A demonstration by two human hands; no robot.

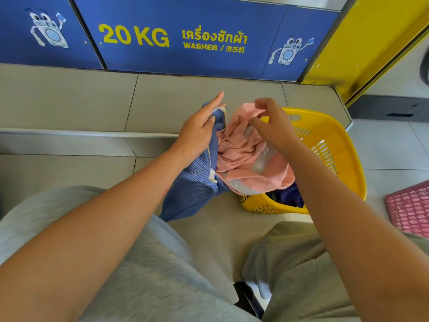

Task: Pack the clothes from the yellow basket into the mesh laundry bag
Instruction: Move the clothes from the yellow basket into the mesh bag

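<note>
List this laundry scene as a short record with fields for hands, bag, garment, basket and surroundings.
left hand: grips the rim of the blue mesh laundry bag
right hand: fingers pinch the crumpled pink cloth garment
garment: bunched against the bag's opening, partly over the basket
basket: yellow slotted plastic basket on the floor, dark blue clothes inside
surroundings: pink plastic lattice crate at right edge; blue washer panel marked 20 KG
</note>
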